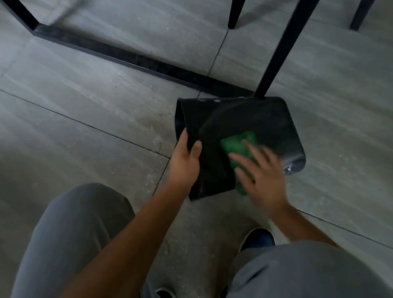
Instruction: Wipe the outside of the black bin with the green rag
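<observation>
1. The black bin (257, 125) lies tipped on the grey tiled floor (58, 97), beside a black table leg (285, 37).
2. The left hand (187, 160) grips the bin's rim, fingers curled around it.
3. The right hand (259, 178), fingers spread flat, presses the green rag (237, 146) against the bin's side.

Right hand (260, 178) was motion-blurred, fingers smeared; it covered most of the green rag (238, 144), so the rag's full shape couldn't be told. Left hand (186, 159) gripped the black bin (269, 124) at its rim, fingertips hidden inside the opening. Bin interior too dark to read. Frame leg (283, 37) overlapped the bin's far edge. Both forearms, knees and 2 shoes (258, 238) were cut off at the bottom edge or hidden by the trousers (77, 239).
</observation>
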`<state>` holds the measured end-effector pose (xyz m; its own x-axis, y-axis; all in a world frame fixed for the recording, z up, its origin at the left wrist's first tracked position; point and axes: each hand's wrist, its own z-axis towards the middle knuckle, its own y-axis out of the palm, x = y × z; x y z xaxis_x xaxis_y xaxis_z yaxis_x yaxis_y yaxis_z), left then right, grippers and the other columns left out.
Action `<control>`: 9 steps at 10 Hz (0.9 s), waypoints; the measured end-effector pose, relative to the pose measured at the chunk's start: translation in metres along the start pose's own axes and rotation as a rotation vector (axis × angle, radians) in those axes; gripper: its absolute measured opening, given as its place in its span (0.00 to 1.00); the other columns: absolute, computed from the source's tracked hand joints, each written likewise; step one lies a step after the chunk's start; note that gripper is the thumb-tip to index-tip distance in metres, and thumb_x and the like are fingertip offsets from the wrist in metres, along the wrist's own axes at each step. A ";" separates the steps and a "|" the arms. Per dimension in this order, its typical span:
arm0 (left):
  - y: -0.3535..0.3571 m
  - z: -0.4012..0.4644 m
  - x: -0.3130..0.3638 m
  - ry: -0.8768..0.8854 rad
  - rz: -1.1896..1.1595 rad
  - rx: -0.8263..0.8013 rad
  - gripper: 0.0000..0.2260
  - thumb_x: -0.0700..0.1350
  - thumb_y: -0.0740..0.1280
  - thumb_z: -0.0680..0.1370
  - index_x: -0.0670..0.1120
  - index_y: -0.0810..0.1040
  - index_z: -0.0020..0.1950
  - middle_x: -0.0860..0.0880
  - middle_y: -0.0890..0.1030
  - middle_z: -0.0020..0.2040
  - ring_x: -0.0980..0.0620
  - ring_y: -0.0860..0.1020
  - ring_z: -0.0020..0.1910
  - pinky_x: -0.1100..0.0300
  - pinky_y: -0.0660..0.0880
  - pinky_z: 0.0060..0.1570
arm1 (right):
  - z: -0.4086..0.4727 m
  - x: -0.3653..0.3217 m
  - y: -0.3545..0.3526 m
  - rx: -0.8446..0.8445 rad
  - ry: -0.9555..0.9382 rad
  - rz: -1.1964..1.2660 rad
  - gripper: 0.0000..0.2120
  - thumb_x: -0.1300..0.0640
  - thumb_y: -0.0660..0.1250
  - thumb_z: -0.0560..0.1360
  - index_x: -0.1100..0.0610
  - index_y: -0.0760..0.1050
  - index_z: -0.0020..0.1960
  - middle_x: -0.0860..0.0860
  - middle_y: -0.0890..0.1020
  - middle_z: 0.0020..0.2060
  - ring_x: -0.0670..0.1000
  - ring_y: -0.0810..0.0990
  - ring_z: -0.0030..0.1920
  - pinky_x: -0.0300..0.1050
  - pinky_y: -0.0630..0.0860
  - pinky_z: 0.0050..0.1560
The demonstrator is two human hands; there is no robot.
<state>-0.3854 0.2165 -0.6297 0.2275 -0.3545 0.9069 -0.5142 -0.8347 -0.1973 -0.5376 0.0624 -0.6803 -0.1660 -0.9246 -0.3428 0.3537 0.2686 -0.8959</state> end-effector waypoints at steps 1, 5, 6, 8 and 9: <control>0.012 0.000 0.004 0.063 0.076 0.000 0.22 0.49 0.59 0.87 0.52 0.63 0.81 0.49 0.75 0.73 0.47 0.74 0.71 0.42 0.72 0.72 | 0.046 0.068 -0.023 0.236 0.738 0.032 0.20 0.47 0.59 0.79 0.51 0.82 0.65 0.62 0.72 0.73 0.69 0.72 0.67 0.62 0.72 0.64; -0.006 0.016 0.004 0.193 0.254 0.003 0.15 0.45 0.58 0.87 0.47 0.73 0.73 0.50 0.83 0.60 0.52 0.82 0.57 0.56 0.80 0.57 | 0.036 -0.029 0.011 -0.025 -0.009 0.038 0.14 0.47 0.62 0.74 0.46 0.77 0.57 0.55 0.70 0.65 0.59 0.77 0.56 0.46 0.75 0.48; -0.005 0.007 -0.001 0.137 0.252 -0.012 0.16 0.49 0.58 0.87 0.49 0.72 0.75 0.52 0.82 0.62 0.55 0.81 0.58 0.65 0.80 0.54 | 0.083 0.032 0.000 0.184 0.542 0.102 0.16 0.47 0.58 0.74 0.48 0.77 0.58 0.57 0.72 0.64 0.64 0.79 0.56 0.47 0.71 0.48; -0.014 -0.001 0.000 0.180 0.300 -0.003 0.16 0.45 0.59 0.87 0.46 0.73 0.74 0.47 0.83 0.60 0.49 0.83 0.58 0.48 0.82 0.58 | 0.067 0.000 0.010 -0.014 0.106 0.083 0.14 0.45 0.59 0.73 0.46 0.78 0.54 0.55 0.73 0.63 0.60 0.77 0.58 0.45 0.72 0.47; 0.022 -0.008 -0.003 0.147 0.393 -0.084 0.14 0.45 0.61 0.86 0.46 0.74 0.72 0.49 0.81 0.62 0.55 0.81 0.60 0.53 0.81 0.61 | 0.096 0.017 -0.004 0.206 0.578 0.022 0.14 0.46 0.59 0.74 0.48 0.77 0.55 0.57 0.73 0.62 0.61 0.78 0.58 0.45 0.71 0.46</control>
<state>-0.4037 0.2029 -0.6337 -0.1162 -0.5700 0.8134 -0.6052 -0.6088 -0.5130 -0.4541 0.0193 -0.6554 -0.6089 -0.6077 -0.5099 0.5236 0.1750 -0.8338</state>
